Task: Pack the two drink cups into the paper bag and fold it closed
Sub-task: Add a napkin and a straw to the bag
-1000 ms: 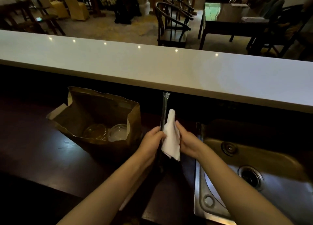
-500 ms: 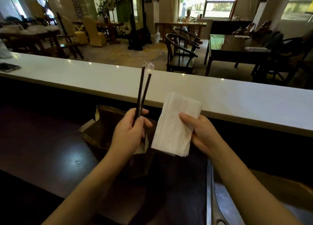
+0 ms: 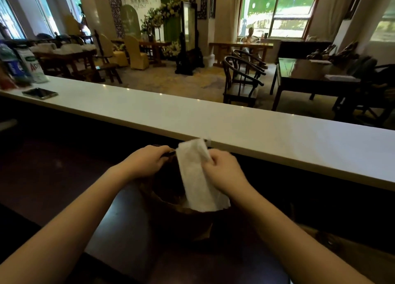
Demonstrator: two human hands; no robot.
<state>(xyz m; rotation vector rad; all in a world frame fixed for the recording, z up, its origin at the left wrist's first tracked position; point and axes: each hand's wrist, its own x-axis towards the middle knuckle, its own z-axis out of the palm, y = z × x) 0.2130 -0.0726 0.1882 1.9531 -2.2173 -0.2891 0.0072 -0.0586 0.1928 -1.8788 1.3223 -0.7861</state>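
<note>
Both hands work over the open brown paper bag (image 3: pixel 181 217) on the dark counter. Above its mouth, the right hand (image 3: pixel 224 170) pinches a folded white paper napkin (image 3: pixel 196 176), lower end dipping inside, probably to pack it. At the bag's far rim, the left hand (image 3: pixel 147 161) closes on thin dark sticks, likely straws. Cups are hidden. Beyond the bag runs a long white bar top (image 3: pixel 235 129).

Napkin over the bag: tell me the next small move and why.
Probably let the right hand lower the white napkin into the open paper bag and release. Its bottom edge already sits at the rim, and the bag is not yet folded.
</note>
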